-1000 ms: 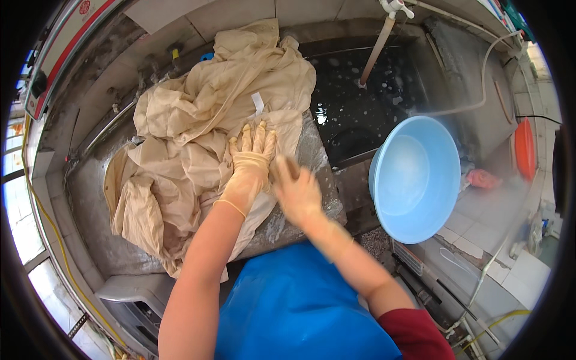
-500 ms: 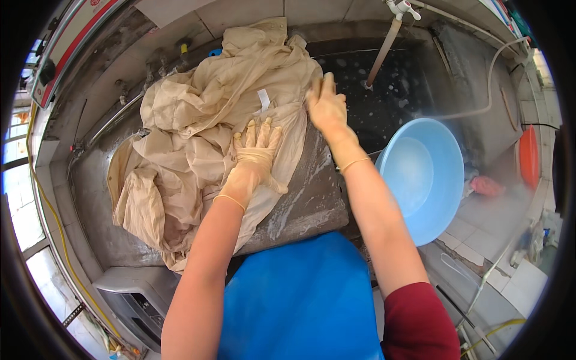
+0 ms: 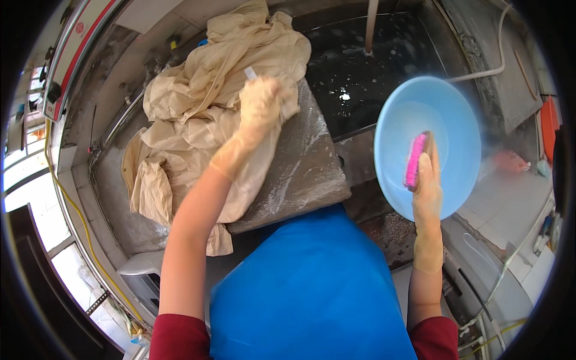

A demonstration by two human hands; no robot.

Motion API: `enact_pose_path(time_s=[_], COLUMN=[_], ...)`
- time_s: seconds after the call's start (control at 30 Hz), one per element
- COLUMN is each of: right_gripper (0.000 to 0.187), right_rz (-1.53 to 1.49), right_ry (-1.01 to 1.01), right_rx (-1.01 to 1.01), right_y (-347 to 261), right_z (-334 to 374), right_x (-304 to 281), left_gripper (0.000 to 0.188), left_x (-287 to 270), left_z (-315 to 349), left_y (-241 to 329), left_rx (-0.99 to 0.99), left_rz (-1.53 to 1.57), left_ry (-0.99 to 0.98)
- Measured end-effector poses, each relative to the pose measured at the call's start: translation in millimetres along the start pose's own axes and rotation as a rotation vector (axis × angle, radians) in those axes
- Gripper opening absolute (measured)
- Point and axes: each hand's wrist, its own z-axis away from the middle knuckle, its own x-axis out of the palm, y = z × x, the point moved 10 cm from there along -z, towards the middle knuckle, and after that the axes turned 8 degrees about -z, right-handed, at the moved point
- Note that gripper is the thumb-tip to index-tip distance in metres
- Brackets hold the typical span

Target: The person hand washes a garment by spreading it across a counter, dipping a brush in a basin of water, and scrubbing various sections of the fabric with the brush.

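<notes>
A crumpled beige garment with a white label is spread over a wet, sloping grey slab. My gloved left hand is closed in a fist on the garment's right part, near the label; motion blurs its fingers slightly. On the other side, my gloved right hand grips a scrub brush with bright pink bristles. The brush is held over the light-blue basin, its bristles facing left. Whitish, cloudy liquid appears to lie in the basin.
Behind the slab's right side is a tank of dark water, with a pipe coming down into it. A pale hose runs behind the basin. An orange-red basin stands at far right. A blue apron covers my front.
My right hand has moved from the garment's right edge to the basin and now holds a pink-bristled brush. My left hand has gone from lying flat to closed, slightly farther up the garment.
</notes>
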Motion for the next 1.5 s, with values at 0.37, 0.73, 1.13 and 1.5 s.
enact_pose_path(time_s=[0.37, 0.73, 1.13, 1.5], right_gripper=[0.083, 0.097, 0.095, 0.071], right_rz=[0.282, 1.256, 1.037, 0.794], right_ry=[-0.085, -0.389, -0.167, -0.614], right_rx=[0.196, 0.035, 0.162, -0.172], right_y=[77, 136, 145, 81], right_z=[-27, -65, -68, 105], right_x=[-31, -16, -65, 235], left_gripper=[0.038, 0.013, 0.019, 0.07], left_x=[-5, -54, -37, -44], left_z=[-184, 142, 193, 258], left_y=[15, 9, 43, 33], left_rx=[-0.137, 0.011, 0.154, -0.014], left_rz=[-0.157, -0.215, -0.141, -0.157], left_ry=[-0.061, -0.561, -0.389, -0.43])
